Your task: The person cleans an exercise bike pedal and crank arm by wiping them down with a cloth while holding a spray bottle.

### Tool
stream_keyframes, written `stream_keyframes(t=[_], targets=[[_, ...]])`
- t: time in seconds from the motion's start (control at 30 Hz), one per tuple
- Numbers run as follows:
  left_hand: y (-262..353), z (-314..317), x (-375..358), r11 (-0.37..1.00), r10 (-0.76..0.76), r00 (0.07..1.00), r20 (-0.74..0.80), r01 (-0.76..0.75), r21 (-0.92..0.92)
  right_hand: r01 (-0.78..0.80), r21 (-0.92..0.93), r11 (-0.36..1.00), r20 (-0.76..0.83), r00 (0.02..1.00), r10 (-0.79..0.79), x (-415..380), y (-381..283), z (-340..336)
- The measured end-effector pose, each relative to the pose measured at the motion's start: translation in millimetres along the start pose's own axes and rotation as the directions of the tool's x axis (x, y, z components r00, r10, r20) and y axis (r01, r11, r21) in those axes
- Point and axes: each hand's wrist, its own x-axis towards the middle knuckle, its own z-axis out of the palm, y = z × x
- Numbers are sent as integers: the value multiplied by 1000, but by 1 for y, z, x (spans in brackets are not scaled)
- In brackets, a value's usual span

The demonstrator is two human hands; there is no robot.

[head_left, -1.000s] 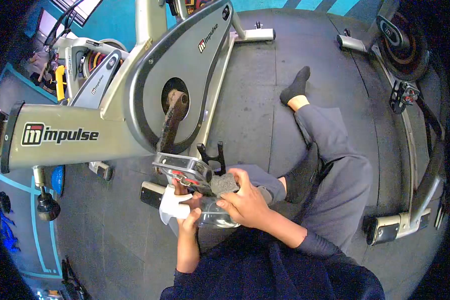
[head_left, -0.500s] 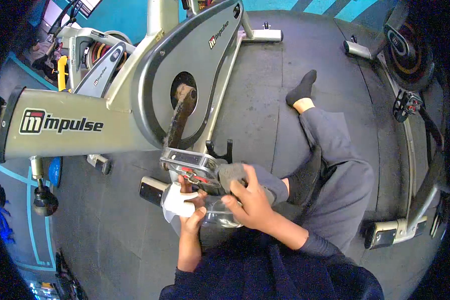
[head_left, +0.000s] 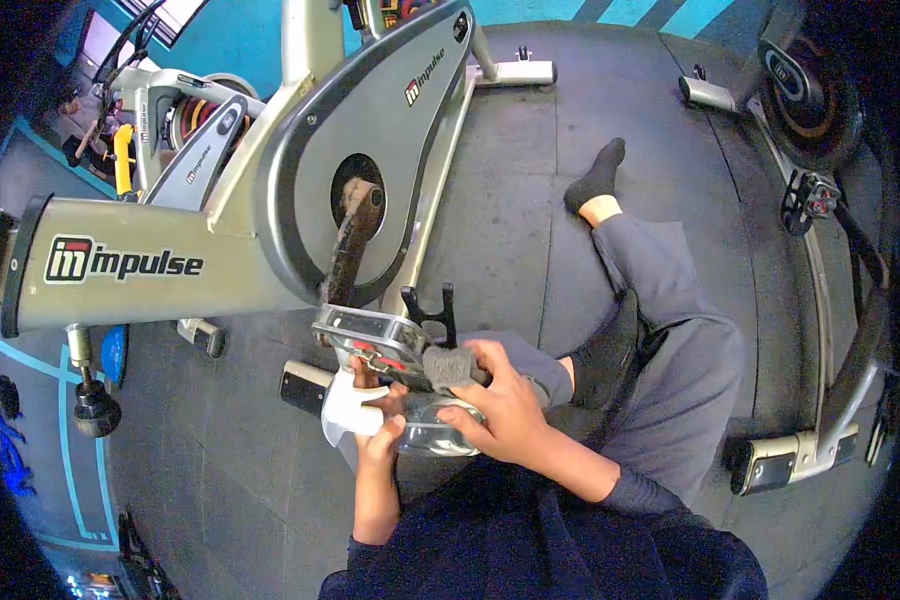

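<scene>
A silver-and-black bike pedal [head_left: 375, 340] with red parts hangs from the rusty crank arm [head_left: 353, 240]. My right hand [head_left: 500, 405] presses a grey cloth-like pad [head_left: 449, 367] against the pedal's right end, fingers curled round it. Below the pedal, my left hand [head_left: 378, 425] is closed round a white plastic piece [head_left: 350, 405], probably the head or handle of a bottle. A clear container [head_left: 430, 428] joins it between my hands. Part of my left fingers is hidden behind the white piece and the pedal.
The silver bike frame [head_left: 150, 262] fills the left, with its disc-shaped cover [head_left: 370, 150] above the pedal. A black bracket [head_left: 433, 315] stands behind the pedal. My crossed legs [head_left: 670, 370] lie to the right on dark mats. Another bike [head_left: 810, 100] stands at the far right.
The grey pad and my right hand have shifted slightly left and down along the pedal's end. My left hand stays nearly in place. The whole view has moved a little.
</scene>
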Motion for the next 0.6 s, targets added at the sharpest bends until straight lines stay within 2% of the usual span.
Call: stream_keyframes(t=[0.07,0.23,0.33,0.6], targets=[[1,0,-1,1000,-9,1000,-5,9,13,18,-24,1000,26,999,-18,-2,3,-1],[3,4,-2,999,-53,998,-39,54,8,-110,-27,994,18,994,111,10,-2,-5],[6,4,-2,997,-72,996,-46,74,34,-61,41,997,32,998,60,16,-11,-7],[3,4,-2,998,-59,997,-59,58,-3,-69,1,998,57,996,69,-6,3,2]])
